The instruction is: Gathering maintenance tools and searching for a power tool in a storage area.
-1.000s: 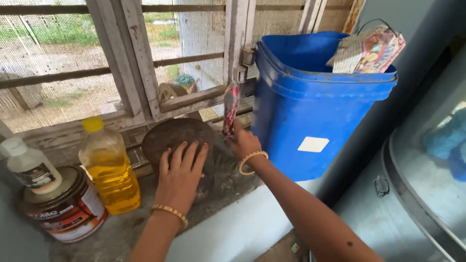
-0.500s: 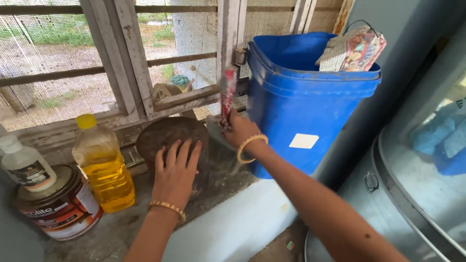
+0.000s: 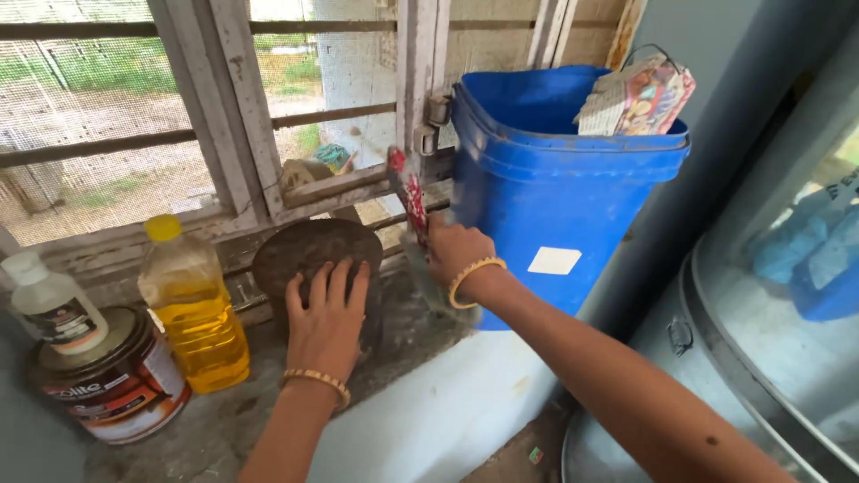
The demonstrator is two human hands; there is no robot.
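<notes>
My left hand (image 3: 327, 313) lies flat, fingers spread, on a dark round wooden board (image 3: 309, 250) leaning on the window ledge. My right hand (image 3: 455, 252) grips a red-handled tool (image 3: 410, 199), its red handle pointing up and a blurred grey blade reaching down toward the ledge. The tool stands between the round board and a big blue bucket (image 3: 559, 188). Both wrists wear a gold bangle.
A yellow oil bottle (image 3: 192, 309), a small white bottle (image 3: 54, 304) and a paint tin (image 3: 107, 380) stand at the left of the ledge. A colourful packet (image 3: 637, 94) rests on the bucket rim. A metal drum (image 3: 716, 385) sits at right. Window bars run behind.
My right hand has lifted the red-handled tool slightly and tilted it, and the view has shifted a little. My left hand stays on the round board.
</notes>
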